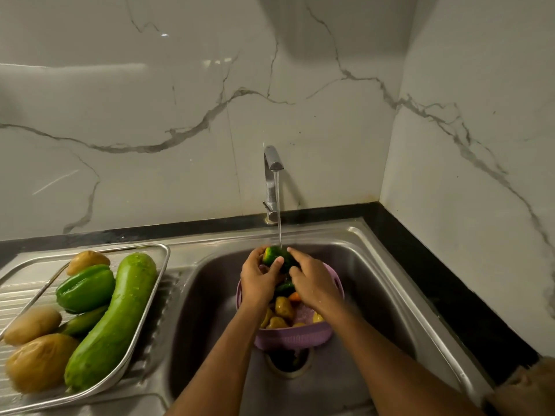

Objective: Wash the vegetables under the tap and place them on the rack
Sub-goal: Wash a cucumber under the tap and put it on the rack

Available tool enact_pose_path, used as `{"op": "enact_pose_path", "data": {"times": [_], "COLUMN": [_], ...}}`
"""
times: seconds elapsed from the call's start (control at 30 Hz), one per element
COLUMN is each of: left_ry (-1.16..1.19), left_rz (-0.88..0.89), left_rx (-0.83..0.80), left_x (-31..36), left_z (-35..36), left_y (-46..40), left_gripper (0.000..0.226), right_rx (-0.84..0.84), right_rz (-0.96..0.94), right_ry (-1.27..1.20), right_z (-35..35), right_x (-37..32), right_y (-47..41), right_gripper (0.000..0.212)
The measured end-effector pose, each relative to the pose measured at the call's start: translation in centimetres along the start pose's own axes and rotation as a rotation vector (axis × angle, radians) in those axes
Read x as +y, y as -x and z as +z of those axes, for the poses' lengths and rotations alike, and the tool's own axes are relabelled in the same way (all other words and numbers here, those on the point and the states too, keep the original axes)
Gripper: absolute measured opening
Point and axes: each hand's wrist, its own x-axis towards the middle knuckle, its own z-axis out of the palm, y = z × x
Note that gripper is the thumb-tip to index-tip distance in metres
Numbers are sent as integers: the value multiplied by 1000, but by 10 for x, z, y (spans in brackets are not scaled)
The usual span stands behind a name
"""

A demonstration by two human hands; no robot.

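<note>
No readable text, label, brand or number shows anywhere; the tap's (pixel 272 163) surface seems unmarked.

- The left hand (pixel 259 280) reached far from the near edge, fingers curled, thumb pressed forward.
- The right hand (pixel 312 280) sat just right of it, fingers curled, nearly touching.
- Both forearms converged, bare.

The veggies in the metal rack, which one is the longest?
The long light-green gourd. It runs nearly the rack's whole length on its right side, while the green pepper and the round brown potatoes beside it are short and chunky.
</note>
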Motion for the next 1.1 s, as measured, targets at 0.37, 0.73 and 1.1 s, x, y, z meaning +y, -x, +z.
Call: {"op": "enact_pose_path", "data": {"times": [0.37,0.73,1.1], "left_ry": [-89,-141,33], "left_rz": [62,100,63], "left_rx": [10,-158,-200], "left_x": [2,7,16], "left_z": [-6,-8,-16], "left_y": [1,5,1], "left_gripper": [32,43,47], "right_rx": [-32,-17,51], "right_rz": [62,47,-4], "right_ry": [84,82,108], "right_z": [6,0,-6], "right_x": [3,0,-4], "right_y": [-5,-2,0], "right_gripper": [65,56,53]}}
